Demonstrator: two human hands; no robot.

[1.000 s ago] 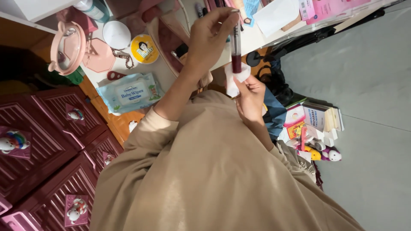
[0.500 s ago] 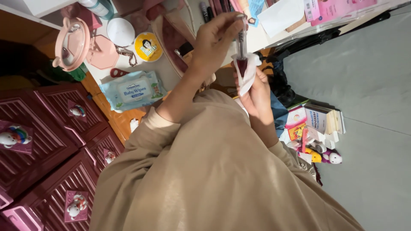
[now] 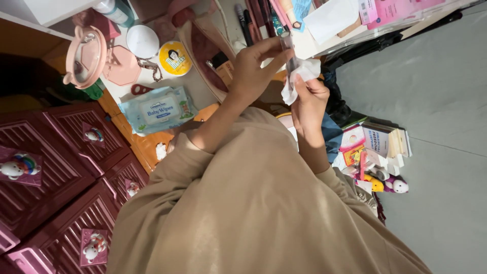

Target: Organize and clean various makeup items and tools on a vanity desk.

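Wrapped now around the slim clear tube (image 3: 290,50), the white tissue (image 3: 300,76) covers the dark lower end that showed bare a moment ago. At far left, maroon drawers (image 3: 56,152) with small figurines stand beside a pack of wipes (image 3: 158,108) on the cluttered desk (image 3: 200,86). The left hand (image 3: 253,68) pinches the tube's upper end between thumb and fingertips, steadying it upright. The right hand (image 3: 310,101), fingers closed, presses the tissue about the tube, apparently to wipe it. Books (image 3: 383,142) and toys lie on the floor at right.
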